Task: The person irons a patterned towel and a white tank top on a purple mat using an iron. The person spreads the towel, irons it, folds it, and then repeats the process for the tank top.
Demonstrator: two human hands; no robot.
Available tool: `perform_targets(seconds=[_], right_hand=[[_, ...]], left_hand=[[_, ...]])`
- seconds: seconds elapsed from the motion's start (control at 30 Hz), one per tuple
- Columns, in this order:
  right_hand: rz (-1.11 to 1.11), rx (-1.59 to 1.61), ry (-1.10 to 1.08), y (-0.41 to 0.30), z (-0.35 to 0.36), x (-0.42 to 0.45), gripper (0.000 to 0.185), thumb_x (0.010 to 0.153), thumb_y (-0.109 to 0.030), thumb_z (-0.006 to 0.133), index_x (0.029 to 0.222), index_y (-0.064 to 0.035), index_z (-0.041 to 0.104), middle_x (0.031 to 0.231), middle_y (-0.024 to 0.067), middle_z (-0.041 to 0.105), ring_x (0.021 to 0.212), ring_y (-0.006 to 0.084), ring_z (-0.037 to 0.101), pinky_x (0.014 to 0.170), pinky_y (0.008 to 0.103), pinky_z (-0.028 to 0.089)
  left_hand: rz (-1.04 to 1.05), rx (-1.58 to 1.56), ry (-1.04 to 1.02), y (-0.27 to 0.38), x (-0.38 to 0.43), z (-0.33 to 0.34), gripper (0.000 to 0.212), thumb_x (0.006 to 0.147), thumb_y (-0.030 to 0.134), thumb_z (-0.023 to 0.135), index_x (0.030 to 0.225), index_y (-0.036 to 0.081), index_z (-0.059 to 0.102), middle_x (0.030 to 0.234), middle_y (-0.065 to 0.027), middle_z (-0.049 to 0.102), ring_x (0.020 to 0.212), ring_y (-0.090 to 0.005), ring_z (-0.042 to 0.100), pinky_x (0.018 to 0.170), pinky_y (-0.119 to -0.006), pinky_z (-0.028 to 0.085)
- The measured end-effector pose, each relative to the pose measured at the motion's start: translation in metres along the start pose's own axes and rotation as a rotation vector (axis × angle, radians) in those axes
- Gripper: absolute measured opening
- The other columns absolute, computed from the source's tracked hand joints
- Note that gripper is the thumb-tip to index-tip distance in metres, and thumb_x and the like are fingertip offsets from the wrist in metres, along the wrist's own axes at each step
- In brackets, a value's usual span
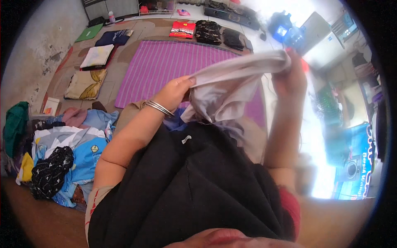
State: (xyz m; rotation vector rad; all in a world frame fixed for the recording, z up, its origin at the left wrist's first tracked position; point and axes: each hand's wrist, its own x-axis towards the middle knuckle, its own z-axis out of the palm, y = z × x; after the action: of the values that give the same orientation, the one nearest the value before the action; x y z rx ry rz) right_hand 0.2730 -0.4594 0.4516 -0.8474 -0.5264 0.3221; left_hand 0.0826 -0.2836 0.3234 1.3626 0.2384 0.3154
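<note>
A pale greyish-white cloth garment (226, 90) is stretched in the air between my two hands, its lower part hanging in loose folds above my lap. My left hand (178, 88), with metal bangles at the wrist, pinches one end of its upper edge. The other end is gripped in my right hand (290, 73), raised higher and blurred. Beyond the garment a purple striped cloth (167, 60) lies spread flat on the floor, partly hidden by it. Which kind of garment it is, I cannot tell.
A heap of rumpled clothes (74, 145) lies at my left. Folded garments (88, 85) line the mat's left side; a red folded shirt (183, 29) and dark folded clothes (208, 32) sit at the back. Water jugs (280, 26) stand back right, near a blue printed banner (353, 164).
</note>
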Motion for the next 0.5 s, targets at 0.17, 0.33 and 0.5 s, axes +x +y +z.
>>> perform_targets(seconds=[0.17,0.33,0.5], right_hand=[[0.105,-0.321,-0.036,0.047,-0.015,-0.019,0.023,0.088,-0.02,0.059,0.107,-0.007,0.053,0.106,0.0068,0.059,0.094,0.0179,0.057,0.077,0.0332,0.047],[0.39,-0.949,-0.739,0.108,-0.001,-0.093,0.041,0.077,-0.032,0.069,0.101,-0.0007,0.061,0.091,0.0135,0.064,0.087,0.024,0.062,0.079,0.0338,0.048],[0.438,-1.023,-0.694,0.155,-0.021,-0.09,0.034,0.078,-0.029,0.068,0.101,-0.0042,0.063,0.083,0.014,0.065,0.078,0.0231,0.063,0.073,0.0345,0.048]], left_hand=[[-0.173,-0.756,-0.047,0.004,-0.002,-0.004,0.039,0.096,0.033,0.038,0.116,0.002,0.051,0.112,-0.0154,0.059,0.101,-0.0258,0.059,0.092,-0.041,0.045],[-0.053,-0.802,-0.032,0.014,-0.007,0.002,0.047,0.094,0.045,0.036,0.118,0.007,0.049,0.114,-0.0104,0.057,0.106,-0.0249,0.055,0.093,-0.041,0.041],[0.105,-0.723,0.196,0.035,-0.009,0.006,0.045,0.094,0.042,0.037,0.118,0.005,0.049,0.111,-0.0099,0.057,0.106,-0.0251,0.055,0.092,-0.042,0.042]])
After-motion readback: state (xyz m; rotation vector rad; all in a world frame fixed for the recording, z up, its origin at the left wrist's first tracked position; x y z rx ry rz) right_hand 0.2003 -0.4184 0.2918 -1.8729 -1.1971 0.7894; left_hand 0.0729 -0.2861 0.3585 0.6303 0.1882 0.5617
